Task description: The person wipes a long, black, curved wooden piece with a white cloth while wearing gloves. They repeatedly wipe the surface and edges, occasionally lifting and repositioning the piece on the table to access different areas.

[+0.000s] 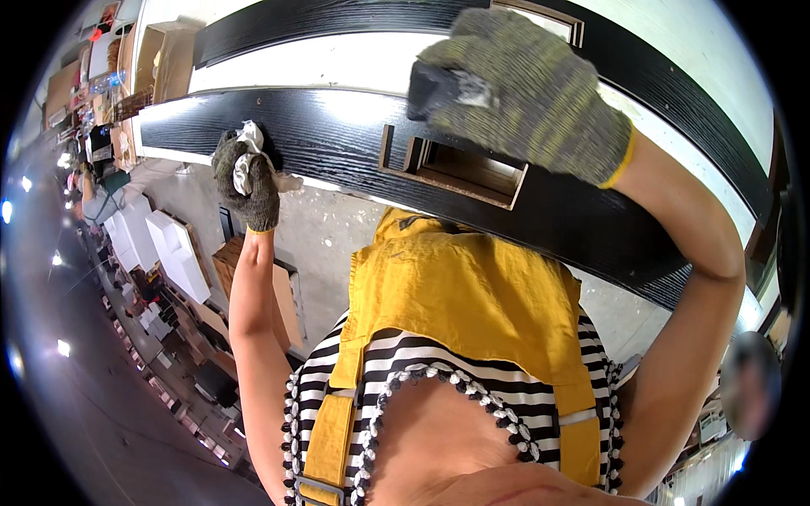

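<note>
A long black wood-grain board [329,126] lies across in front of me, with a rectangular cut-out [469,192] that has raw brown edges. My left hand [246,184], in a grey-green knit glove, is closed around a crumpled white rag [247,160] at the board's near edge, toward its left end. My right hand [523,97], in a matching glove, is over the board beyond the cut-out. Its fingers are closed on a dark block [432,91] with a greyish-white patch; its exact kind is unclear. Whether the block touches the board cannot be seen.
Farther off, a second black board [329,32] with its own cut-out lies on a white surface [295,72]. An open cardboard box [173,61] stands at the far left. White stacked pieces [177,253] and a person [105,198] are on the left. Below is grey floor [325,244].
</note>
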The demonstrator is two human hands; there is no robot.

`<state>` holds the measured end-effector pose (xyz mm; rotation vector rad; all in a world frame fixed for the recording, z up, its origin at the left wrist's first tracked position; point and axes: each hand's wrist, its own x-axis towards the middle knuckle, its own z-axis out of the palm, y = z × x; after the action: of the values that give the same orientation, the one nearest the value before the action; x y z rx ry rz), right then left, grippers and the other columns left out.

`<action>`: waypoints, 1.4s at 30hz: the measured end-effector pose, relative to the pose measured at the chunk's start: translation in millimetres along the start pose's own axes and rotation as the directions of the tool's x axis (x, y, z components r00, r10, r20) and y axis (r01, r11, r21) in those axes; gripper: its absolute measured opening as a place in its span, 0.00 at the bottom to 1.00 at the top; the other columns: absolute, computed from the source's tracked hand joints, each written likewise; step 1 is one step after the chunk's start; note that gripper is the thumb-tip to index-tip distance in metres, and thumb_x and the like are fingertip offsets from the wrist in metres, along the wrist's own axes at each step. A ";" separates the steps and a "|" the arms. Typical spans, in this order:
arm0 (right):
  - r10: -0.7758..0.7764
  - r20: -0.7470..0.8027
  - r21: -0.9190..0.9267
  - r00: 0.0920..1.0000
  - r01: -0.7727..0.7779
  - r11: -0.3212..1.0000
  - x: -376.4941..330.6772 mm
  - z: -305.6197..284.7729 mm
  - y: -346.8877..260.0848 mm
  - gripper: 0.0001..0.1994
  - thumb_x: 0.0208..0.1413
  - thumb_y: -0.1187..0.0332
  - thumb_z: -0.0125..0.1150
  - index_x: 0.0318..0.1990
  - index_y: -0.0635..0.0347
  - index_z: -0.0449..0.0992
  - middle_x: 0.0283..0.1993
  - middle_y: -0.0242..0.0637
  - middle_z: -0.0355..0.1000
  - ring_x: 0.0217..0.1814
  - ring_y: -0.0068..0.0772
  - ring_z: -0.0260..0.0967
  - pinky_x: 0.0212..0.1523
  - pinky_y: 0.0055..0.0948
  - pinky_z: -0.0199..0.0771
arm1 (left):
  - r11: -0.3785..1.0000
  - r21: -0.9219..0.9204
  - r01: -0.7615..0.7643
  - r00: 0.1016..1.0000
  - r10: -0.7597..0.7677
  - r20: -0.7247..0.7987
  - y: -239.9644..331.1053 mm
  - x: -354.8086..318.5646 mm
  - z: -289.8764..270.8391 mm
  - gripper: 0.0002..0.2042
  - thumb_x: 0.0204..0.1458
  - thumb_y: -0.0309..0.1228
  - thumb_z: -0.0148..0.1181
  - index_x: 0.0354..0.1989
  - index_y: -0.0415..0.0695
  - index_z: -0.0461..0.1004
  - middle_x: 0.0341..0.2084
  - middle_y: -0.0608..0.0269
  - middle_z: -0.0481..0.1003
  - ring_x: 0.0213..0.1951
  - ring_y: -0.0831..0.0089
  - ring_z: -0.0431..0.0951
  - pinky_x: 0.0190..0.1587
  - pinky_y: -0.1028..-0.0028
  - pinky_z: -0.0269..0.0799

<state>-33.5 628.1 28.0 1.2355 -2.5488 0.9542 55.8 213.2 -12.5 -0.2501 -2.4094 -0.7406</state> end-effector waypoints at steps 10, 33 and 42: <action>0.372 0.155 -0.037 0.915 -0.371 0.928 -81.2 -73.5 -14.8 0.31 0.41 0.62 0.77 0.56 0.54 0.74 0.55 0.39 0.70 0.55 0.38 0.72 0.53 0.32 0.79 | 0.996 -0.083 0.024 1.000 -0.024 -0.002 7.5 -7.1 -0.2 0.16 0.53 0.33 0.63 0.46 0.36 0.75 0.47 0.47 0.77 0.54 0.49 0.74 0.60 0.54 0.64; -0.075 0.050 0.184 0.996 0.064 0.981 199.1 109.0 -30.0 0.16 0.47 0.53 0.64 0.36 0.54 0.81 0.35 0.46 0.72 0.40 0.49 0.73 0.41 0.46 0.75 | 0.969 -0.140 -0.206 0.969 0.222 0.109 5.8 4.6 -1.6 0.12 0.41 0.31 0.68 0.36 0.48 0.78 0.37 0.58 0.78 0.45 0.57 0.78 0.58 0.49 0.67; -0.059 0.145 0.188 0.988 0.031 0.982 261.3 135.4 -47.8 0.22 0.48 0.50 0.62 0.35 0.64 0.82 0.41 0.54 0.75 0.45 0.51 0.75 0.47 0.44 0.74 | 0.987 -0.120 -0.108 0.978 0.128 0.165 12.5 1.4 -0.9 0.14 0.39 0.34 0.71 0.37 0.50 0.79 0.39 0.61 0.78 0.47 0.58 0.77 0.59 0.51 0.66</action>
<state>-149.2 354.0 46.9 1.4620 -2.5787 1.1517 59.4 223.0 -5.4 -0.5174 -2.4921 -0.8281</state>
